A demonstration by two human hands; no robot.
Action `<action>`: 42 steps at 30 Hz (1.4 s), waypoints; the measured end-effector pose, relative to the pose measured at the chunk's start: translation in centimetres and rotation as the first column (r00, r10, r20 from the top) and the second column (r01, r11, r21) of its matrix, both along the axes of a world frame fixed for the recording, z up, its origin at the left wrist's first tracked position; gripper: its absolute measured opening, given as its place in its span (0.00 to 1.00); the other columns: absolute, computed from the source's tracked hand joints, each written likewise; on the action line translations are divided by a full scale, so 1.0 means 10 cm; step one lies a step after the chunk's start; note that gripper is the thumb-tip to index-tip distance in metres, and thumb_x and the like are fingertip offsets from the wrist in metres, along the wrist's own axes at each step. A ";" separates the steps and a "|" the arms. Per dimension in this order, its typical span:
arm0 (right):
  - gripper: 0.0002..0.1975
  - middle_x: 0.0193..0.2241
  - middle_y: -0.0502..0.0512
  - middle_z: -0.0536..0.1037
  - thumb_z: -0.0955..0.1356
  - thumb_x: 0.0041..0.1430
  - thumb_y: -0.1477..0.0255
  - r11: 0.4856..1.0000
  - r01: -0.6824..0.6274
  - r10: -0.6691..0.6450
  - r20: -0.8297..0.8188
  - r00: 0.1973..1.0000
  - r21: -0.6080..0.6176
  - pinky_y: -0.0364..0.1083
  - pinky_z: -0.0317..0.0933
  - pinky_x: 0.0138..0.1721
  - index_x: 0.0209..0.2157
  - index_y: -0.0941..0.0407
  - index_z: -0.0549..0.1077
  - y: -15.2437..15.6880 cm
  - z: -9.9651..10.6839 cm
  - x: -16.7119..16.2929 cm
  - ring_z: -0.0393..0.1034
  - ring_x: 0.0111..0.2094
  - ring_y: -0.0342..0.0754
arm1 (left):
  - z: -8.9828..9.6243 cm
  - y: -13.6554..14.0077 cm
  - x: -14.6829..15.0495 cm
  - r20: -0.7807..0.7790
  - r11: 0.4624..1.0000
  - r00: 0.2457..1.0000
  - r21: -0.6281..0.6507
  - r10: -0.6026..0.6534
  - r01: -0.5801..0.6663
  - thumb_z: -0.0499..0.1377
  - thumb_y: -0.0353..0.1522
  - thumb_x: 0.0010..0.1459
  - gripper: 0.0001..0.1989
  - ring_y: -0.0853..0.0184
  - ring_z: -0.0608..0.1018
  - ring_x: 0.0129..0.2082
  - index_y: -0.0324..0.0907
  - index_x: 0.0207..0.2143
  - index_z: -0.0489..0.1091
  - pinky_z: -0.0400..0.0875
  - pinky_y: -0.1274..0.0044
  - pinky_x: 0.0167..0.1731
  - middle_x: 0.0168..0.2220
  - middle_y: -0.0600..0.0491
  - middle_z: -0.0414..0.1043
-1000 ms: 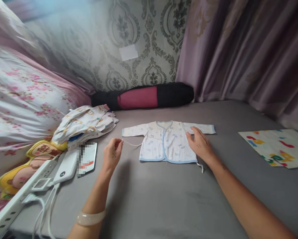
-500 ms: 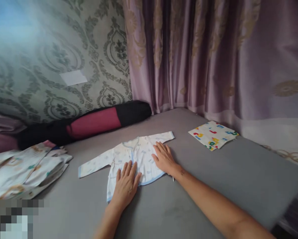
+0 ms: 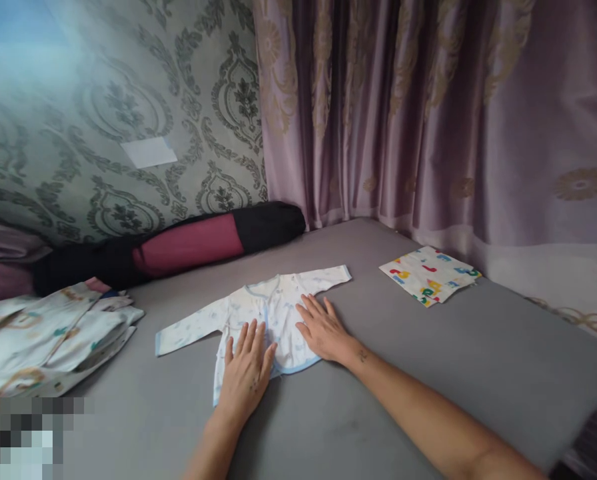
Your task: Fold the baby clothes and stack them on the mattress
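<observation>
Jacket [image 3: 286,323], white with pale blue edging, lies spread on the grey sheet [image 3: 428,360], on the near side of the black and red roll [image 3: 188,244] and well apart from it. My left hand [image 3: 243,380] rests over the jacket's lower left front, its fingers [image 3: 247,338] extended and slightly parted, thumb at the blue front band [image 3: 266,317]. My right hand [image 3: 328,337] lies on the right half of the front, fingers pointing toward the roll. Both sets are released and flat, clasping nothing; the cloth is under them, and how hard they press I cannot tell. The sleeves [image 3: 191,329] stretch out past my fingers, one to either side, nearer the roll than my palms. A pile of clothes [image 3: 53,340] sits on the near side of the roll's left end; a folded printed cloth [image 3: 426,277] lies to the right of the roll, well apart from it.
</observation>
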State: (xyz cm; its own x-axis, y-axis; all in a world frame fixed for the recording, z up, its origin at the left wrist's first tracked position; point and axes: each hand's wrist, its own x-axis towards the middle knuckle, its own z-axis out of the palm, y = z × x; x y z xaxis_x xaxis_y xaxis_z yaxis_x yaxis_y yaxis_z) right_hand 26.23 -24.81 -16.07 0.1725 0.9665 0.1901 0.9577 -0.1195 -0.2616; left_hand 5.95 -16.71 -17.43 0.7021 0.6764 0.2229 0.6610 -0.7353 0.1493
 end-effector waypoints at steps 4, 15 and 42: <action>0.27 0.65 0.63 0.52 0.53 0.67 0.62 0.999 0.010 -0.010 -0.009 1.000 -0.043 0.61 0.34 0.63 0.62 0.59 0.57 0.00 -0.03 0.01 0.40 0.66 0.54 | 0.01 0.01 -0.01 -0.049 0.999 0.999 -0.054 -0.003 0.001 0.41 0.43 0.65 0.28 0.56 0.52 0.65 0.40 0.63 0.55 0.47 0.57 0.61 0.65 0.44 0.51; 0.20 0.58 0.61 0.65 0.55 0.67 0.65 1.000 -0.021 0.021 -0.007 1.000 -0.006 0.59 0.40 0.60 0.52 0.55 0.69 0.07 0.10 0.08 0.53 0.61 0.54 | 0.04 -0.01 0.01 -0.124 0.993 0.992 -0.112 0.015 -0.029 0.40 0.43 0.66 0.28 0.57 0.51 0.66 0.41 0.64 0.52 0.46 0.58 0.61 0.65 0.46 0.49; 0.22 0.47 0.77 0.70 0.61 0.53 0.70 0.486 0.870 -0.831 -0.262 0.491 0.087 0.62 0.57 0.45 0.47 0.66 0.72 0.54 0.01 1.21 0.62 0.51 0.66 | 0.28 0.04 0.13 0.008 0.995 0.998 -0.088 0.055 -0.055 0.41 0.42 0.66 0.22 0.57 0.67 0.56 0.44 0.52 0.65 0.51 0.59 0.57 0.54 0.47 0.68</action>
